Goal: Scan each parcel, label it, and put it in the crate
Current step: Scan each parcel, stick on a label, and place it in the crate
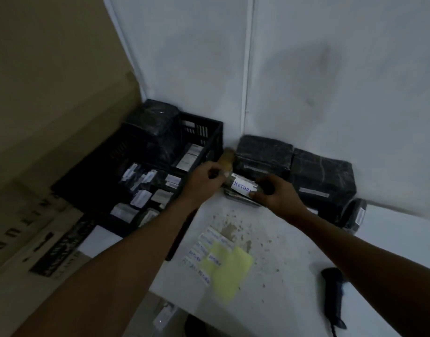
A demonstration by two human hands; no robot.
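Note:
A small dark parcel (240, 197) lies on the white table near the back wall, with a white label (242, 186) reading "RETUR.." on top. My right hand (273, 193) grips the parcel's right end, thumb at the label's edge. My left hand (204, 177) is curled at the parcel's left end and pinches something small there. The black crate (209, 139) stands left of the table and holds several labelled parcels, with a large wrapped one at its back.
Two big black wrapped parcels (263, 154) (322, 178) sit against the wall, a smaller one (355, 216) at the right. A brown tape roll (227, 156) sits by the crate. A yellow label sheet (227, 268) and handheld scanner (334, 295) lie on the table (294, 239). Cardboard boxes (51, 93) stand left.

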